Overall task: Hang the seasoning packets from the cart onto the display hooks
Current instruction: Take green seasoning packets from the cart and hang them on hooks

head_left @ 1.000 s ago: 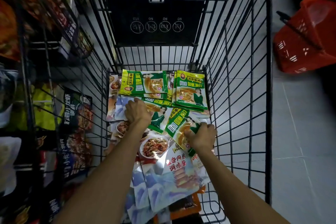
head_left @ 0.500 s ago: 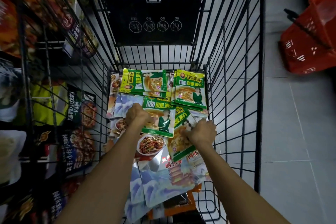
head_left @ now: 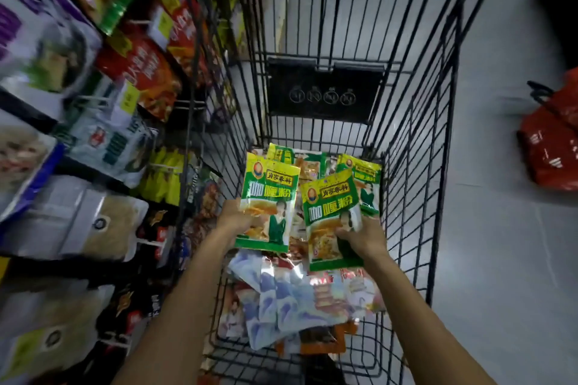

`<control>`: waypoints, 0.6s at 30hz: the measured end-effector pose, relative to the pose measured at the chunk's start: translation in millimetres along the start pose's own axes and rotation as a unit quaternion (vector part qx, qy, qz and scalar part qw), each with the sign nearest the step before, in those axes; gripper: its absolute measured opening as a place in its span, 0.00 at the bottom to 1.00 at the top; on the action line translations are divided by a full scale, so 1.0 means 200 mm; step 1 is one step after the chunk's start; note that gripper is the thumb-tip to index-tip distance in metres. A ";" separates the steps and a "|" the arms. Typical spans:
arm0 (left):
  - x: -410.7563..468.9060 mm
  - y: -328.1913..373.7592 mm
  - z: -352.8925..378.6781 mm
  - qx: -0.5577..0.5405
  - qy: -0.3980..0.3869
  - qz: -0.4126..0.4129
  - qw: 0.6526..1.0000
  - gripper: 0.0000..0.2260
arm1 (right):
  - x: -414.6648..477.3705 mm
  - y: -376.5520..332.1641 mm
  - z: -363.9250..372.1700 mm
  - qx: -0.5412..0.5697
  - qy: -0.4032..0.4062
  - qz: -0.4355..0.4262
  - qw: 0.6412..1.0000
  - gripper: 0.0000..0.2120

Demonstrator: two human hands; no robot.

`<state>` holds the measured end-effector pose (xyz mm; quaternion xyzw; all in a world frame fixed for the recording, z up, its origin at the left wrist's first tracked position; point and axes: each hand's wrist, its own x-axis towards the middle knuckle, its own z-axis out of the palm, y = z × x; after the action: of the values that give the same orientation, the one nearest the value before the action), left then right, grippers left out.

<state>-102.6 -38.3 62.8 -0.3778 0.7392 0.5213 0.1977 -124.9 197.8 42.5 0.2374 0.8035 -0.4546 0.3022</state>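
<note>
Inside the black wire cart my left hand grips a green and yellow seasoning packet, held upright above the pile. My right hand grips a second matching green packet by its lower part, just to the right of the first. More green packets lie at the far end of the cart floor. Blue-white packets cover the near part. The display hooks with hanging packets fill the left side, blurred.
A red shopping basket sits on the grey floor at the right. The cart's folded black child-seat flap stands at its far end. Hanging bags of several kinds crowd the rack close against the cart's left wall.
Both hands have lifted a green packet each from the cart floor and raised them upright. The view has tilted up and left, bringing more of the display rack into sight.
</note>
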 end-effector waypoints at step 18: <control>-2.02 0.28 -1.31 -0.128 0.369 0.315 0.865 0.16 | -1.58 -1.24 0.01 0.087 -0.231 -0.424 0.871 0.12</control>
<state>138.5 -127.0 473.1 -0.3119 0.7647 0.4683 -0.3139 -64.0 44.7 408.5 -0.2121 0.6911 -0.6494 0.2358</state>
